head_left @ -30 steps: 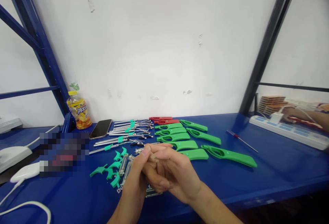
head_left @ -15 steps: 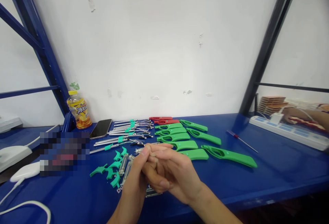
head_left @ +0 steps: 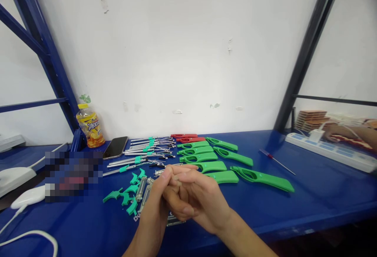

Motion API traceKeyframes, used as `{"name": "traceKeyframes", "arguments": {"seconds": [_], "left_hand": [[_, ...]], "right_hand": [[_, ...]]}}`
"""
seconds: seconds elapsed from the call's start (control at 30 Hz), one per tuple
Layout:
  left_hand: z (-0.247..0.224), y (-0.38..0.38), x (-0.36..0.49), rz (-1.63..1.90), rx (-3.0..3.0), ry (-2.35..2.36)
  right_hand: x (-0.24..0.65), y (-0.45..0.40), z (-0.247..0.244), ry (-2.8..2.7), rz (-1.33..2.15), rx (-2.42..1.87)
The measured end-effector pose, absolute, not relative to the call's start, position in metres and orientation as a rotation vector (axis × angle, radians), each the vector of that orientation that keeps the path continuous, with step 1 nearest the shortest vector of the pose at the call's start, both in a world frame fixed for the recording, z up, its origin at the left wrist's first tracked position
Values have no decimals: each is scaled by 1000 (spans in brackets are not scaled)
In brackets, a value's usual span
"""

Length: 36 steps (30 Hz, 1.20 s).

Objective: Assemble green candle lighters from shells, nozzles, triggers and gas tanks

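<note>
My left hand [head_left: 156, 206] and my right hand [head_left: 203, 196] are clasped together over the front of the table, fingers folded into each other. I see nothing held in either. Just left of them lie small teal trigger-shaped pieces [head_left: 126, 199] and clear plastic tanks [head_left: 141, 188], some partly hidden by my left hand. Beyond are green lighter shells [head_left: 262, 179], several in a row, with red shells [head_left: 188, 136] at the back. Thin metal lighter tubes [head_left: 123, 169] with teal clips and wires lie to the left of the shells.
A screwdriver [head_left: 278, 162] lies on the blue table [head_left: 318, 198] at right, before a white power strip [head_left: 332, 151]. At left are a phone [head_left: 116, 147], a yellow-capped drink bottle [head_left: 90, 127] and white cables [head_left: 35, 232]. Another person's arm [head_left: 343, 130] shows at far right.
</note>
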State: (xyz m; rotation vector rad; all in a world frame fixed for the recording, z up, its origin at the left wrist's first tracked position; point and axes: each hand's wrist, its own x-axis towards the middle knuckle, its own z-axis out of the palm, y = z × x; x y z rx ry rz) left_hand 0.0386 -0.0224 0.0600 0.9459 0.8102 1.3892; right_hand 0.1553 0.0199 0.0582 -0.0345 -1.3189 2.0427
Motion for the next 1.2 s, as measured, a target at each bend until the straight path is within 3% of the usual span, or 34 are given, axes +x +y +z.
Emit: {"name": "traceKeyframes", "arguments": {"seconds": [1.2], "left_hand": [[48,-15,35,1378,935,740]], "right_hand": [[153,19,60,-1355,1910,-193]]}}
